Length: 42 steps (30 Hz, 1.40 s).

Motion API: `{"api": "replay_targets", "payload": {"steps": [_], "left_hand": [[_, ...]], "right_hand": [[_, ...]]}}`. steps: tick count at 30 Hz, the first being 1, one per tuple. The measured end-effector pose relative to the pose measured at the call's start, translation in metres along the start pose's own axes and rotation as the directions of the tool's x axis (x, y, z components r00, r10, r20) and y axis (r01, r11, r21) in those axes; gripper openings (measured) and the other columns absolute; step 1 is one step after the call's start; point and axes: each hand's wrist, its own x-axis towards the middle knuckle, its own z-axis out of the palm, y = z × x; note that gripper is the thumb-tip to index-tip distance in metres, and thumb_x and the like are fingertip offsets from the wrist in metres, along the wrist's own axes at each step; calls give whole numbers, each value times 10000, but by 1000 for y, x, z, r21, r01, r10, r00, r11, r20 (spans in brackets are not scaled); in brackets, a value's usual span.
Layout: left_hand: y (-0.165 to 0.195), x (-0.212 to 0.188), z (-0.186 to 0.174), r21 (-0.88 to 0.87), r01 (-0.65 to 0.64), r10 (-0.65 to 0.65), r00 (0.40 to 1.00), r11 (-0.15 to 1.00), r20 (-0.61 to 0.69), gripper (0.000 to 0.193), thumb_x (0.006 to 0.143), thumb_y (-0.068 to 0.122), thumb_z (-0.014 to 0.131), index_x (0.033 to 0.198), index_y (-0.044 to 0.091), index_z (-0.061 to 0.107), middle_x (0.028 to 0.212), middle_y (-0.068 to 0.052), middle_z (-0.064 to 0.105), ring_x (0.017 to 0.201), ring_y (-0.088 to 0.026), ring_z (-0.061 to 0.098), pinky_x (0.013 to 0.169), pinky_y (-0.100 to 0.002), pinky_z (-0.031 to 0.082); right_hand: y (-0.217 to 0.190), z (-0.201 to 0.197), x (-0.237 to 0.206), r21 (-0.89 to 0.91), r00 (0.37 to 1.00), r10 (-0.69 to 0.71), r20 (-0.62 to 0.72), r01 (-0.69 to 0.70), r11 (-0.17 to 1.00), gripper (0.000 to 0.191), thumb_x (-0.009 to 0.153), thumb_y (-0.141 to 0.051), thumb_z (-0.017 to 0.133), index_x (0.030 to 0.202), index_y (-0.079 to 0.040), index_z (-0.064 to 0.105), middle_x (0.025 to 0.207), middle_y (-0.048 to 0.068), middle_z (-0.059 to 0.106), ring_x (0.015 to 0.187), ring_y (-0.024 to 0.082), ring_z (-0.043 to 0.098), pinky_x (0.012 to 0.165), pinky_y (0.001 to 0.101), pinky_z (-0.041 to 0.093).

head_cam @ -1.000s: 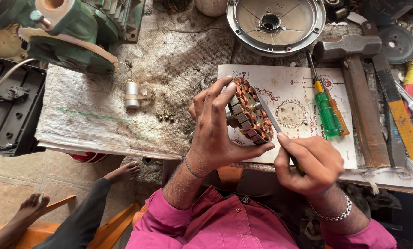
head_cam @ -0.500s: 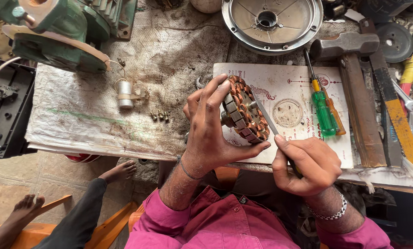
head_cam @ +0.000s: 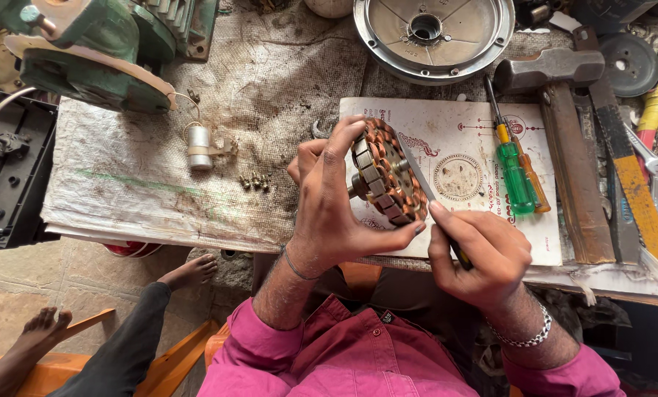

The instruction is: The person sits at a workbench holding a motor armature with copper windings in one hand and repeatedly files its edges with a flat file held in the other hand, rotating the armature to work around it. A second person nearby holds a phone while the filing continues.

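Black plastic, a ribbed casing (head_cam: 9,176), sits at the far left edge beside the bench, with a green motor housing (head_cam: 86,51) above it on the dusty grey cloth (head_cam: 197,191) that covers the bench top. Further in, a small white cylindrical capacitor (head_cam: 198,147) lies on the cloth with its wire curling up, and a cluster of little brass screws (head_cam: 255,181) rests just beside it. At the middle the left hand (head_cam: 329,213) is closed around a copper-wound stator (head_cam: 385,173), fingers curled over its top edge and thumb under it, holding it tilted on edge above a printed white sheet (head_cam: 483,154). The right hand (head_cam: 483,254) is closed in a pinch on a thin metal blade (head_cam: 419,179), whose tip lies against the windings. Above them a round silver motor cover (head_cam: 433,33) lies open side up. Right of the stator a green-handled screwdriver (head_cam: 514,173) lies on the sheet, then a hammer (head_cam: 557,110) with a wooden handle, and a flat file (head_cam: 627,158) near the right edge.
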Motion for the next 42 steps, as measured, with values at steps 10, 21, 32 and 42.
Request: {"api": "replay_targets", "payload": {"steps": [10, 21, 32, 42], "left_hand": [[0, 0, 1, -19, -48, 48, 999, 999, 19, 1385, 564, 649, 972, 1582, 37, 260, 1627, -200, 354, 1472, -340, 340, 1260, -494, 245], [1, -1, 5, 43, -55, 58, 997, 998, -51, 1282, 615, 644, 969, 1540, 59, 301, 1514, -137, 511, 1348, -303, 448, 1184, -486, 287], [5, 2, -3, 43, 0, -2, 999, 999, 52, 1309, 576, 628, 956, 1543, 17, 319, 1461, -116, 494, 1303, -310, 400, 1144, -515, 264], [5, -1, 0, 15, -3, 3, 1000, 1000, -5, 1251, 665, 600, 942, 1572, 22, 301, 1523, -173, 441, 1426, -346, 390, 1239, -518, 279]], "right_hand": [[1, 1, 0, 24, 1000, 23, -3, -23, 999, 306, 829, 66, 736, 1129, 5, 746, 864, 129, 697, 743, 245, 702, 687, 348, 558], [0, 0, -1, 5, 1000, 22, -8, -22, 1000, 307, 812, 61, 724, 1115, 17, 747, 858, 136, 699, 736, 244, 700, 681, 350, 557], [1, 2, -1, 34, 1000, 19, -16, -18, 999, 295, 817, 68, 719, 1108, 25, 743, 825, 138, 689, 708, 244, 692, 658, 350, 546], [1, 1, -1, 32, 999, 4, -39, -3, 999, 298, 815, 75, 719, 1104, 6, 739, 836, 128, 696, 718, 243, 697, 662, 351, 550]]}}
